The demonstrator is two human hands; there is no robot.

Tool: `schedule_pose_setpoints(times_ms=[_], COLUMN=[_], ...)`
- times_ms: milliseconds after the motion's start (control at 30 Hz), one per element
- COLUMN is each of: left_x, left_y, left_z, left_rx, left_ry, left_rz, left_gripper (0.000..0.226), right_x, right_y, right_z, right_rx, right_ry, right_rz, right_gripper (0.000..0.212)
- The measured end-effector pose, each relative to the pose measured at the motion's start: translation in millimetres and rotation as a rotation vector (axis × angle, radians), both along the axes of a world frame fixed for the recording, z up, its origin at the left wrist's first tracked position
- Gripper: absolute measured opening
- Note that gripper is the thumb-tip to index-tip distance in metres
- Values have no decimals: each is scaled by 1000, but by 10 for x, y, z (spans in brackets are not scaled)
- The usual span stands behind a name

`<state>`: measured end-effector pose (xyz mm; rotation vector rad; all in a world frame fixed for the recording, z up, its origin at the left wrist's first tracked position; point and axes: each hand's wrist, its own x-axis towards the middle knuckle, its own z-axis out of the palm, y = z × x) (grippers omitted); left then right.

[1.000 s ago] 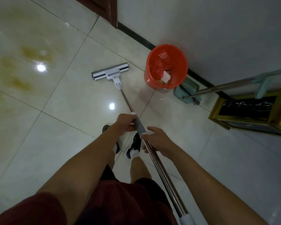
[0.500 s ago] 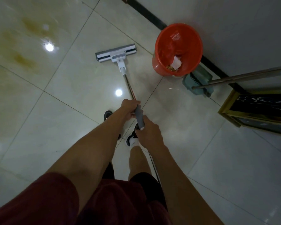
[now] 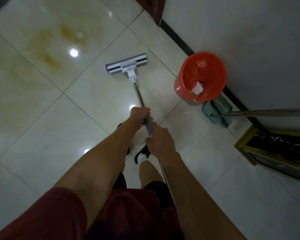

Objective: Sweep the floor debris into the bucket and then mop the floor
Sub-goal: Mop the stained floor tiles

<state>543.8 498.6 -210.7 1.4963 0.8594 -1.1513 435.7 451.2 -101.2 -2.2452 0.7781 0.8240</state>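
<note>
A flat mop with a grey-and-white head rests on the pale tiled floor ahead of me, its metal pole running back toward my body. My left hand grips the pole just above the grey sleeve. Lower down, my right hand holds the pole at the sleeve's bottom end. An orange bucket stands by the wall to the right of the mop head, with white paper and brownish debris inside. Yellow-brown stains mark the tiles at the far left.
A teal dustpan and broom lean against the wall behind the bucket, their long handle reaching right. A gold-framed black cabinet sits at the right. A black skirting line runs along the white wall. My feet stand under my hands.
My right hand slid up the pole and closed on it just below the grey sleeve. The view shifted, so the mop head and bucket sit further right in the frame.
</note>
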Motion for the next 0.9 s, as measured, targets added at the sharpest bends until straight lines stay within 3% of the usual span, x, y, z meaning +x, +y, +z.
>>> schedule_pose_setpoints(times_ms=[167,367,667,900], left_x=[225,493,890,1121], left_y=[442,1196,2623,3442], left_z=[142,259,-20,-150], left_rx=[38,74,57,76], left_ry=[-64,-83,-4,23], left_rz=[97,266,515,616], left_gripper=[12,29,18,24], right_x=[268,650,1235,1769], right_y=[232,787,1995,2752], right_z=[101,193,82,-67], right_rx=[34,63,72,64], right_ry=[-35,-40,-55,181], right_rz=[147,326,522,703], right_gripper=[31,25,28,32])
